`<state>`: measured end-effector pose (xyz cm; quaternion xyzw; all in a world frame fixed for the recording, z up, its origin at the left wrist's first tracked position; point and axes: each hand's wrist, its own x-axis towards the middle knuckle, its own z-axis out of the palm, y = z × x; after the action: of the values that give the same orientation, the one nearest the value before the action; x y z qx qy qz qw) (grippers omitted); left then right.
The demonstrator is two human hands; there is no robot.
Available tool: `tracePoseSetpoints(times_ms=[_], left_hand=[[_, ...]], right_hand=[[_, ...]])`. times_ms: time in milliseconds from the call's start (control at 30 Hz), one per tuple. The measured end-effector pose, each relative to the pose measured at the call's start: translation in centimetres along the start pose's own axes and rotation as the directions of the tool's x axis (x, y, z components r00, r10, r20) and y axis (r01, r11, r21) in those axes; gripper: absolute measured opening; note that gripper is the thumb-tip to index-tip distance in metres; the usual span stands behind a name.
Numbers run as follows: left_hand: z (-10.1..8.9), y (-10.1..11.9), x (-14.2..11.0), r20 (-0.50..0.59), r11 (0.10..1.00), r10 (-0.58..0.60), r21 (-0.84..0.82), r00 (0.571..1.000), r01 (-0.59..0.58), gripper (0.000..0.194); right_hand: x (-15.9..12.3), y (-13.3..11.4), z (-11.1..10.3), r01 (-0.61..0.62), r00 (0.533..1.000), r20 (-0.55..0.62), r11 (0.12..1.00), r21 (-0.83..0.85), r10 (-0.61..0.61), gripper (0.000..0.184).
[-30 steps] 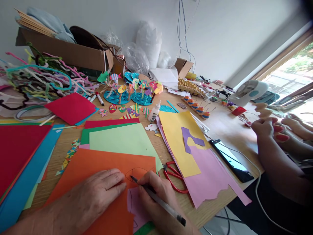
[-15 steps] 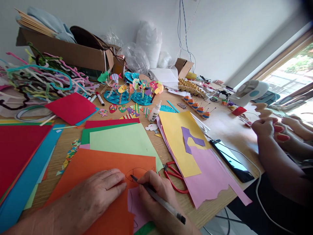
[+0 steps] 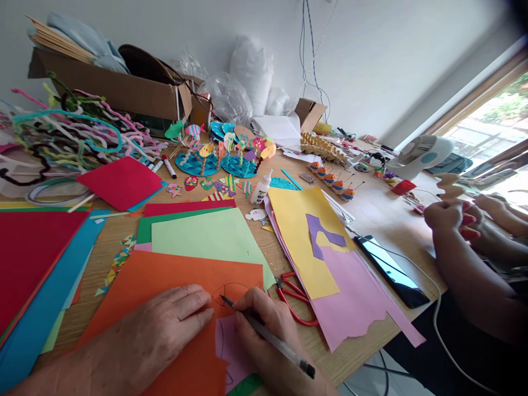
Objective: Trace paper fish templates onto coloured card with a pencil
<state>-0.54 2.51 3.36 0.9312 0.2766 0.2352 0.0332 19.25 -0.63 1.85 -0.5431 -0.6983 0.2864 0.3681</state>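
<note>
My right hand (image 3: 268, 330) is closed around a black-capped pen (image 3: 274, 345), its tip touching the orange paper (image 3: 198, 269) on a drawn fish-like outline (image 3: 218, 289). Flat on that same sheet lies my left hand (image 3: 165, 324), fingers stretched out just left of the drawing. A pink paper piece (image 3: 231, 341) with drawn lines shows under my right hand, and part of it is hidden. Red-handled scissors (image 3: 295, 297) rest to the right of the pen hand. Light green paper (image 3: 206, 234) sticks out behind the orange sheet.
Yellow paper (image 3: 292, 220), a purple scrap (image 3: 315, 236) and a phone (image 3: 391, 269) lie to the right. A glue bottle (image 3: 261, 190) stands behind, near small paper fish (image 3: 223, 190). Pipe cleaners (image 3: 74, 132) pile up at left. A co-worker's hands (image 3: 449, 217) hold something at far right.
The pen tip has shifted very slightly within the outline, where a small mark now shows. My left hand stays put. The co-worker's hands have moved a little.
</note>
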Motion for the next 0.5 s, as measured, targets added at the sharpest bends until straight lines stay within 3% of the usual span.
tracePoseSetpoints(times_ms=[500], left_hand=[[0.03,0.02,-0.11,-0.013,1.000,-0.004,-0.003,1.000,0.004,0.053]], right_hand=[[-0.16,-0.02,0.03,0.017,1.000,0.002,1.000,0.009,-0.017,0.014]])
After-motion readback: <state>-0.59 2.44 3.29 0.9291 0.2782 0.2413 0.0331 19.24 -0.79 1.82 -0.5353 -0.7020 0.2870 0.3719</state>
